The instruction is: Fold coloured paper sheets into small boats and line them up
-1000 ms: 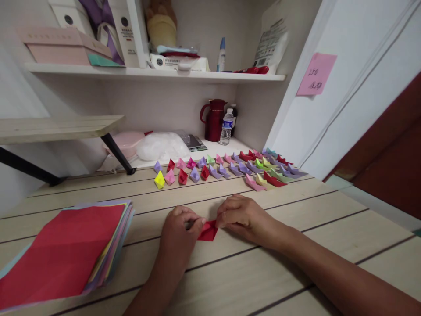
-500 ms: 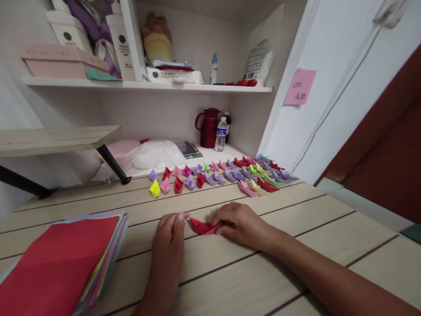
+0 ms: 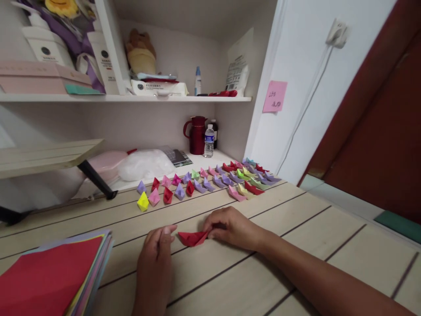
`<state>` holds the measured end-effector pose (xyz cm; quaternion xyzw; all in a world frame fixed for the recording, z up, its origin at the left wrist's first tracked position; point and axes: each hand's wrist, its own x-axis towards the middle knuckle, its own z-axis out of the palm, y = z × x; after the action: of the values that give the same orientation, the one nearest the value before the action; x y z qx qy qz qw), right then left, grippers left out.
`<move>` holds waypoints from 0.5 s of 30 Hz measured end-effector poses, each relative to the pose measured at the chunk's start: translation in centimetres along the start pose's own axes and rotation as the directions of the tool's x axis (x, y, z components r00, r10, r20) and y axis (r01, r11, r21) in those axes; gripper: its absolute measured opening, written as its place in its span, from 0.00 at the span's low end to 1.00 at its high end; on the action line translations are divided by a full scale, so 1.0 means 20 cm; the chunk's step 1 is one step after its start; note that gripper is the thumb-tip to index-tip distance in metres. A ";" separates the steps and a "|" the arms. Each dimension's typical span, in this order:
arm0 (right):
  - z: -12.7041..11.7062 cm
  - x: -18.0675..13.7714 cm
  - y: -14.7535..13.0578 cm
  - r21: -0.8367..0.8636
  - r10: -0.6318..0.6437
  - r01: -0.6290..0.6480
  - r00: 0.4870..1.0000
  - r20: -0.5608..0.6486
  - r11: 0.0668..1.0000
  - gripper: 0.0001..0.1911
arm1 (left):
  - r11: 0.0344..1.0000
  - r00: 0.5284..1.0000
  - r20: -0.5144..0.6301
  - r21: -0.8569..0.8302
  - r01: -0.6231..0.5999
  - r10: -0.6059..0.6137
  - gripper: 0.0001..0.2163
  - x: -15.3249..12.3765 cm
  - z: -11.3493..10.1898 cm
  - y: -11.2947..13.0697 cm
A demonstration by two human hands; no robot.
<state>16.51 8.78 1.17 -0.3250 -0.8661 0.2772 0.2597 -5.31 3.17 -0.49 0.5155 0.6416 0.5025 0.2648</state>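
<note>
A red paper boat (image 3: pixel 190 238) stands on the wooden tabletop between my hands. My right hand (image 3: pixel 226 226) pinches its right end between thumb and fingers. Just off the boat's left tip, my left hand (image 3: pixel 157 245) rests on the table with loosely bent fingers and nothing in them. Further back, several folded paper boats stand in rows, among them a yellow paper boat (image 3: pixel 143 202) at the left end and a pink paper boat (image 3: pixel 237 193) nearer the right.
A stack of coloured paper (image 3: pixel 52 272), red on top, lies at the left. Behind the boats are a clear plastic bag (image 3: pixel 146 164), a dark red jug (image 3: pixel 198 135) and a water bottle (image 3: pixel 208 141). A small raised stand (image 3: pixel 49 156) juts in from the left.
My view has swung to the right, so everything appears shifted left. My right hand still pinches the red paper boat, and my left hand stays beside it, slightly further from its tip.
</note>
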 end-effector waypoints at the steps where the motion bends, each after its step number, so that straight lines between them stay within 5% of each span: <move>1: 0.00 0.00 0.00 -0.010 0.000 0.000 1.000 -0.003 1.000 0.04 | 1.000 1.000 -0.003 -0.002 0.011 -0.011 0.21 0.00 0.00 0.00; 8: -0.02 0.01 0.03 -0.144 0.185 -0.214 0.964 -0.190 0.966 0.03 | 0.995 0.996 0.026 0.054 0.084 -0.086 0.22 0.03 -0.01 0.00; 15: -0.17 0.00 0.08 -0.259 0.406 -0.563 0.783 -0.471 0.785 0.07 | 0.994 0.990 0.103 0.063 0.087 -0.093 0.24 0.05 -0.04 -0.03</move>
<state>19.34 10.83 2.45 -0.6337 -0.7173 0.0891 0.2756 -6.49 3.94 -0.51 0.5195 0.6637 0.4428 0.3057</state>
